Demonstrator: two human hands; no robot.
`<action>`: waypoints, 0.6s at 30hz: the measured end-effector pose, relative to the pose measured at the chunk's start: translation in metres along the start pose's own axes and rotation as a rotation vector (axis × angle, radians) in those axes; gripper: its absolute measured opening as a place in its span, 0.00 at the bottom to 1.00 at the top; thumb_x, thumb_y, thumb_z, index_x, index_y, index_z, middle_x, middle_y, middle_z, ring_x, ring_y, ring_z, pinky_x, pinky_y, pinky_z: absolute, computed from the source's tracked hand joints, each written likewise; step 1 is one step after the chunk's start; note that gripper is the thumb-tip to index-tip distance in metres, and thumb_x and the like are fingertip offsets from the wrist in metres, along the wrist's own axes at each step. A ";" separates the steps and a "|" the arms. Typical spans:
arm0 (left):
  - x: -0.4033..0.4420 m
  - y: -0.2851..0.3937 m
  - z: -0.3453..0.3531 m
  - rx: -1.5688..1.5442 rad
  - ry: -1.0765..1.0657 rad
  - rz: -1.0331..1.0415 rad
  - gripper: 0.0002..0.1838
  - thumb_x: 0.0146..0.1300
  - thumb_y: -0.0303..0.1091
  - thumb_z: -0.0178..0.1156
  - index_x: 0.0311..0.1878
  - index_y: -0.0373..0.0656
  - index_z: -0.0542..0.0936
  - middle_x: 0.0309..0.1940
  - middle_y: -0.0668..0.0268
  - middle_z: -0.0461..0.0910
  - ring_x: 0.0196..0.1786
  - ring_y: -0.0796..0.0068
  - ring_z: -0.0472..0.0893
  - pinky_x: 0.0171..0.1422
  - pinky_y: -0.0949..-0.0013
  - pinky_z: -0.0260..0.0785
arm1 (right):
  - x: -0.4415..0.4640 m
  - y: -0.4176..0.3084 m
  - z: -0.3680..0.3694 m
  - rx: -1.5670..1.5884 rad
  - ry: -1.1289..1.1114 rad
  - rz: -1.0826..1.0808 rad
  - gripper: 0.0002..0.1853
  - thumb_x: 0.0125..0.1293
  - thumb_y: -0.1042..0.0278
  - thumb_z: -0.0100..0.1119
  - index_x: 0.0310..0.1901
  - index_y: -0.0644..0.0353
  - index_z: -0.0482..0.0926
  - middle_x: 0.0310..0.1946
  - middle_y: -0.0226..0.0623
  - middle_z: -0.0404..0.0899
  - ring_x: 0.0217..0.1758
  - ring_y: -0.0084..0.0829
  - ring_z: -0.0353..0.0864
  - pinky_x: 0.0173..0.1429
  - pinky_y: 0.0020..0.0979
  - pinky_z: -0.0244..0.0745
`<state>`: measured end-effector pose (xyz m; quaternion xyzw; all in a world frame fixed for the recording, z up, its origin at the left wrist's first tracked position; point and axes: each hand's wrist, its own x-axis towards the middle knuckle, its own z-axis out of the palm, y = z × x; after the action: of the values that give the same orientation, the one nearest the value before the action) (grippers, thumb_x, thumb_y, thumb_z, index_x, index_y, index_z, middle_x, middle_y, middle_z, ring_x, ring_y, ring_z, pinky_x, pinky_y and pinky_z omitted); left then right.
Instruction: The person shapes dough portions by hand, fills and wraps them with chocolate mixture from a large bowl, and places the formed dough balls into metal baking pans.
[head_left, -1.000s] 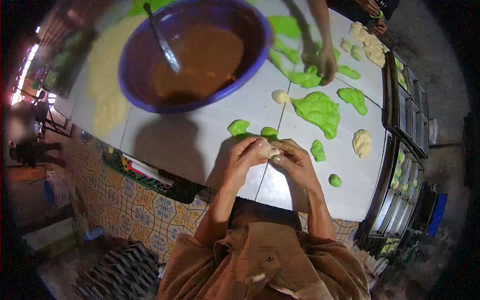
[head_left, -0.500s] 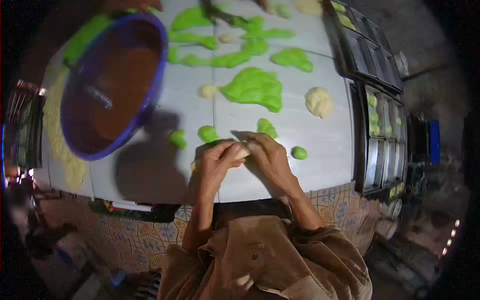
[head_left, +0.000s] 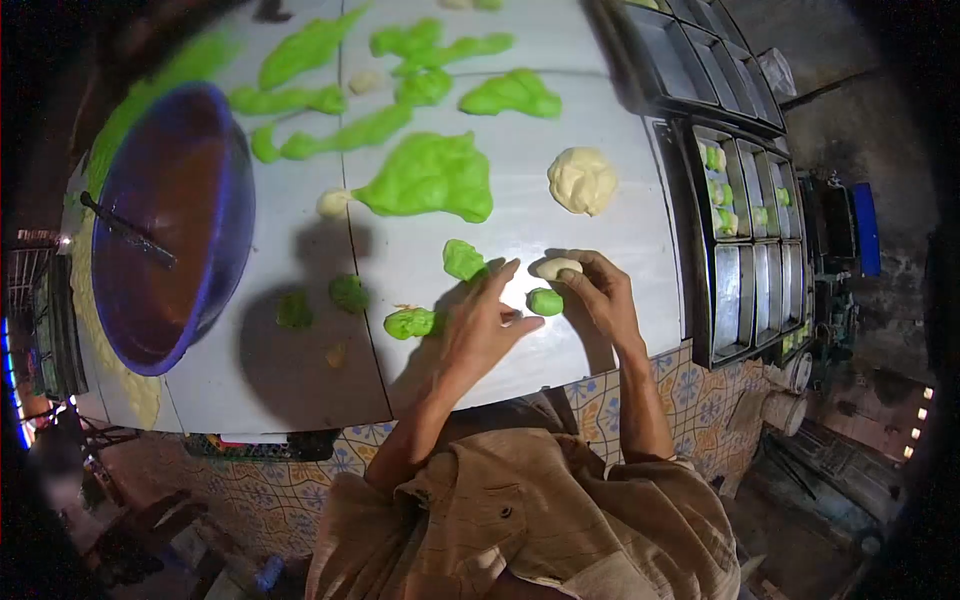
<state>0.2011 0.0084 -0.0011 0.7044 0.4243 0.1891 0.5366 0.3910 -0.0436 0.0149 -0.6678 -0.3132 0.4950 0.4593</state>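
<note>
My right hand (head_left: 604,297) pinches a small pale piece of dough (head_left: 553,268) between thumb and fingers, just above the table. Below it a small green dough ball (head_left: 545,302) lies on the white tabletop, between my two hands. Thumb and fingers apart, my left hand (head_left: 478,335) is held over the table to the left of that ball, with nothing in it. Beside its fingers sits a green dough lump (head_left: 463,260). Another green piece (head_left: 410,322), with a brownish bit on its upper edge, lies left of the wrist.
A purple basin (head_left: 240,200) of brown stuff with a dark-handled tool (head_left: 130,235) stands at left. Farther back lie a big green dough sheet (head_left: 430,178), a round pale dough lump (head_left: 584,181) and several green strips. Divided metal trays (head_left: 731,280) holding some green-and-white pieces line the right edge.
My hands have come apart; the right one keeps the pale dough and has moved right, while the left has opened. The view has shifted, so the table things appear farther left.
</note>
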 end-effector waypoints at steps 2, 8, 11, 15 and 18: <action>0.005 0.004 0.013 0.181 0.033 0.106 0.42 0.53 0.38 0.74 0.68 0.37 0.65 0.60 0.45 0.72 0.48 0.56 0.84 0.51 0.61 0.78 | 0.001 -0.012 0.000 0.122 0.040 0.010 0.14 0.70 0.69 0.59 0.52 0.69 0.79 0.44 0.40 0.84 0.48 0.25 0.81 0.53 0.26 0.75; 0.029 -0.006 0.040 0.390 0.282 0.229 0.43 0.59 0.46 0.69 0.72 0.41 0.60 0.51 0.48 0.76 0.45 0.49 0.82 0.42 0.57 0.78 | 0.021 0.007 -0.009 -0.505 -0.106 -0.202 0.14 0.68 0.64 0.55 0.50 0.60 0.82 0.46 0.42 0.83 0.44 0.35 0.82 0.47 0.34 0.75; 0.032 -0.007 0.041 0.376 0.274 0.205 0.43 0.58 0.47 0.69 0.71 0.39 0.61 0.55 0.46 0.75 0.48 0.49 0.81 0.43 0.58 0.79 | 0.023 -0.001 -0.010 -0.745 -0.065 -0.346 0.16 0.70 0.61 0.52 0.52 0.59 0.81 0.51 0.46 0.79 0.52 0.42 0.81 0.54 0.37 0.74; 0.023 -0.005 0.032 0.301 0.089 0.160 0.46 0.52 0.44 0.73 0.71 0.38 0.62 0.63 0.45 0.70 0.58 0.50 0.77 0.55 0.57 0.75 | 0.014 -0.004 -0.011 -0.517 -0.062 -0.271 0.16 0.71 0.65 0.52 0.55 0.64 0.77 0.51 0.50 0.78 0.54 0.47 0.80 0.59 0.38 0.73; 0.029 0.005 0.034 0.276 0.111 0.172 0.33 0.55 0.36 0.71 0.63 0.37 0.71 0.52 0.48 0.78 0.47 0.54 0.81 0.50 0.58 0.76 | 0.018 0.009 -0.013 -0.512 -0.102 -0.291 0.13 0.69 0.71 0.57 0.52 0.69 0.79 0.44 0.46 0.82 0.46 0.35 0.82 0.51 0.31 0.75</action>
<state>0.2439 0.0110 -0.0136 0.7936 0.4136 0.2128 0.3922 0.4091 -0.0352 0.0008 -0.6843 -0.5428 0.3619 0.3257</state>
